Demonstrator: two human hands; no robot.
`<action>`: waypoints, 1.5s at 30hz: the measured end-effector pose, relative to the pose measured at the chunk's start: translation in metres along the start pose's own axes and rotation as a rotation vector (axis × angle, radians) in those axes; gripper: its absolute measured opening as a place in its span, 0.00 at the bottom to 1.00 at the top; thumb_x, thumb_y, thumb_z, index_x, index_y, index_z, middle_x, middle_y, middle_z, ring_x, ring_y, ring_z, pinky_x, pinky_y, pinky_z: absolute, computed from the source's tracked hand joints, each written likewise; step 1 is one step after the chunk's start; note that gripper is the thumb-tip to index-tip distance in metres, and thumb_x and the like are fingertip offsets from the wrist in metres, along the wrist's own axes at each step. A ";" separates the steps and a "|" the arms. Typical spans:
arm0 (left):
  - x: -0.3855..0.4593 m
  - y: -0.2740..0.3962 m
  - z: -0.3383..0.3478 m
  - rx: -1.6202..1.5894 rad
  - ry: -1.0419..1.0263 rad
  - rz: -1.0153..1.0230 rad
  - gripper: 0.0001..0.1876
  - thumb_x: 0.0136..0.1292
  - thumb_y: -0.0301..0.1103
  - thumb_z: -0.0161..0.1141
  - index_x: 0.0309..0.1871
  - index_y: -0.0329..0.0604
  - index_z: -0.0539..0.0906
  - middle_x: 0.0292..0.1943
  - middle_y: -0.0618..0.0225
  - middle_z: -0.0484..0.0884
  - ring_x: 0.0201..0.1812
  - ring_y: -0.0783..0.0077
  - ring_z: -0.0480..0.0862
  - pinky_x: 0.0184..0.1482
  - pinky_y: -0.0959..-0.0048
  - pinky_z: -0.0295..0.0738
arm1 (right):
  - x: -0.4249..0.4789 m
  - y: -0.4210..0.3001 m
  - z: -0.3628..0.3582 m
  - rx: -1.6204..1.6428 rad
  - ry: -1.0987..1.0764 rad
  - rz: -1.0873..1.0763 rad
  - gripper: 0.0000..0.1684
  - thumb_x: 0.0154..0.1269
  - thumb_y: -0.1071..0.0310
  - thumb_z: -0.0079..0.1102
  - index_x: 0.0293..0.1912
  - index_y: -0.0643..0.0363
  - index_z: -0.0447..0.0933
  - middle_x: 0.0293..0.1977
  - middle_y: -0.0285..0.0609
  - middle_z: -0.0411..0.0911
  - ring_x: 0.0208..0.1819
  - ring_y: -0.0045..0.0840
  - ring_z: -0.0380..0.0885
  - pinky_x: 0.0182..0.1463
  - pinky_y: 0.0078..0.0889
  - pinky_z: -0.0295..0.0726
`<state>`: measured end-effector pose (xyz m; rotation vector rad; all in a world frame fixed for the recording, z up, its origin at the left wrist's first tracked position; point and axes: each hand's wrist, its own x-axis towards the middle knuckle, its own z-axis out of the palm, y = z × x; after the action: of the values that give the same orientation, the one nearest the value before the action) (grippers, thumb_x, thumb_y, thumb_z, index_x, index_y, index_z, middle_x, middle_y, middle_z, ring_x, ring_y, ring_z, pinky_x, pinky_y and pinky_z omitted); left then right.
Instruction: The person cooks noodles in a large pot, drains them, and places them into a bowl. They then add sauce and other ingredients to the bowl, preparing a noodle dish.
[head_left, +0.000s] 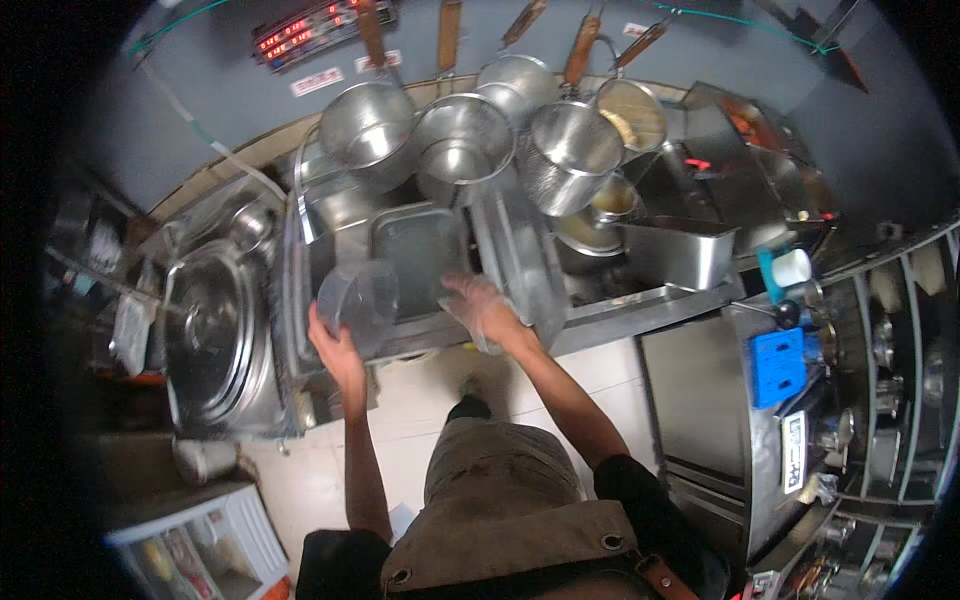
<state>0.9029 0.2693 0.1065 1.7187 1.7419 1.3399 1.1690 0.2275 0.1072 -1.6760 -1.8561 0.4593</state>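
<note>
My left hand (339, 351) grips a clear round plastic tub (358, 304) by its near left side. The tub is tilted and looks empty, above the front of the steel cooking counter (600, 322). My right hand (480, 309) wears a thin clear plastic glove and is blurred. Its fingers point left, apart from the tub, and I see nothing held in them. Just beyond both hands is a rectangular greyish pan (416, 247) set in the counter. Right of my gloved hand lies a long shiny metal cover (521, 262), partly blurred.
Several wire-mesh strainer baskets (465, 139) with wooden handles lean along the back wall. A large round steel lid (206, 330) sits at left. A deep steel container (679, 251) stands at right, near a blue plastic basket (776, 367). An open chest (202, 555) is at lower left.
</note>
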 end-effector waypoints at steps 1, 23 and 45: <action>-0.008 -0.027 0.019 -0.351 -0.011 -0.141 0.29 0.60 0.26 0.51 0.67 0.44 0.61 0.53 0.58 0.69 0.52 0.64 0.72 0.54 0.67 0.67 | -0.009 0.008 -0.007 0.140 -0.073 0.089 0.25 0.64 0.60 0.52 0.60 0.54 0.67 0.57 0.43 0.71 0.55 0.39 0.72 0.58 0.38 0.69; -0.178 0.088 0.222 -1.031 -0.887 -0.739 0.32 0.64 0.47 0.53 0.68 0.44 0.59 0.42 0.55 0.80 0.36 0.62 0.82 0.37 0.63 0.78 | 0.240 0.224 -0.381 0.866 0.340 -0.043 0.19 0.50 0.78 0.67 0.39 0.65 0.67 0.29 0.41 0.72 0.31 0.29 0.76 0.37 0.36 0.81; -0.084 0.362 0.315 -0.862 -0.613 -0.337 0.29 0.66 0.49 0.47 0.64 0.39 0.61 0.54 0.54 0.71 0.45 0.60 0.79 0.32 0.60 0.83 | 0.042 0.046 -0.352 -0.835 -0.691 -0.976 0.07 0.52 0.68 0.58 0.30 0.62 0.76 0.24 0.48 0.80 0.29 0.39 0.82 0.28 0.40 0.78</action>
<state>1.3789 0.2425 0.2091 1.0969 0.8516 1.0196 1.4244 0.2289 0.3565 -0.7622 -3.3762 -0.2476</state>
